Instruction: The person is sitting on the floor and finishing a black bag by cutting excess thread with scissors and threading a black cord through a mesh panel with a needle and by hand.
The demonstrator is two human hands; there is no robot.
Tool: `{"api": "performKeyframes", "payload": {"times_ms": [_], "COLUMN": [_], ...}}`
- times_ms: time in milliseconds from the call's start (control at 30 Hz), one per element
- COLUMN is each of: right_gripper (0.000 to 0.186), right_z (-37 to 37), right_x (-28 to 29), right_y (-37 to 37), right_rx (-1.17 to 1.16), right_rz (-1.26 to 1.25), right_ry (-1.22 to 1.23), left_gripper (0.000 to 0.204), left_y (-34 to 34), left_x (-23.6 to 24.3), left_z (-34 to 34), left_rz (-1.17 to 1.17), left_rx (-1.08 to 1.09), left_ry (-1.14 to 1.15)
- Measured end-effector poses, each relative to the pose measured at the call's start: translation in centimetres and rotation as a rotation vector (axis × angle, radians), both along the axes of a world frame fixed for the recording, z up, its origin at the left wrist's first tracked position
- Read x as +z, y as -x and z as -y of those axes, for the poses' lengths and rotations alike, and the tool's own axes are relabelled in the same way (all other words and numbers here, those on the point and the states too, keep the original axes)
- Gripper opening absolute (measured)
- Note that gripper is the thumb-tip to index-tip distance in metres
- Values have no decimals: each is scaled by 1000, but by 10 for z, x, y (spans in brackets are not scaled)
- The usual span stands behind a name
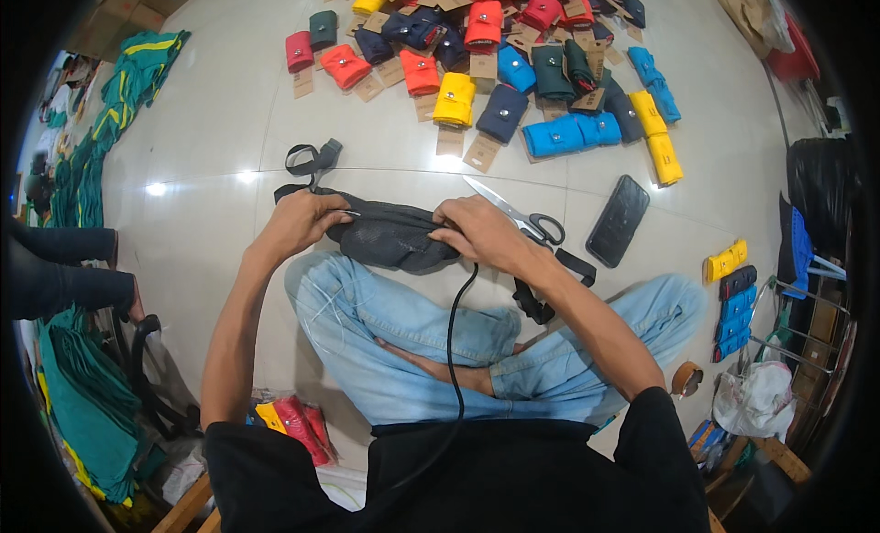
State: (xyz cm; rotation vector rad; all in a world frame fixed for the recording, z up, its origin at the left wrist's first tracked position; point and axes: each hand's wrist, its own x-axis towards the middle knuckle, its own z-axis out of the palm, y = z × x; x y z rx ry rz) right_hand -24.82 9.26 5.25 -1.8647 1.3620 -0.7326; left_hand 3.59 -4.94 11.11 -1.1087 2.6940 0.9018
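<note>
From where I stand, the person sits cross-legged on the pale tiled floor [211, 203], both hands on 1 black pouch [390, 242], which is just beyond the bent knees. The left hand [301, 223] has its fingers pinched on the pouch's left part; the right hand [481, 230] grips the upper edge near the other end, its fingers closed narrow there. A black strap [316, 157] loops on the floor past the left hand. Scissors [513, 214] lie just beside the right hand, 1 dark phone [618, 220] farther right, and a heap of colourful snap-closed rolls [504, 111] spreads beyond.
</note>
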Motion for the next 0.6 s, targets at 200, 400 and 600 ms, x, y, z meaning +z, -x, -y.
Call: {"api": "performKeyframes", "payload": {"times_ms": [200,400,600], "right_gripper": [24,17,17], "right_z": [-39,-20,-8], "right_x": [-9,-12,-14], "right_y": [-27,-26,-23], "right_rx": [-73,-165,-26], "right_rz": [-213,6,70], "right_ry": [187,203,218], "left_gripper": [17,34,46], "left_y": [-25,-11,52], "left_x": [7,28,11], "left_z": [-4,-22,-35], "left_rz": [21,97,30], "left_rx": [142,165,-157], "left_ry": [-98,48,100]}}
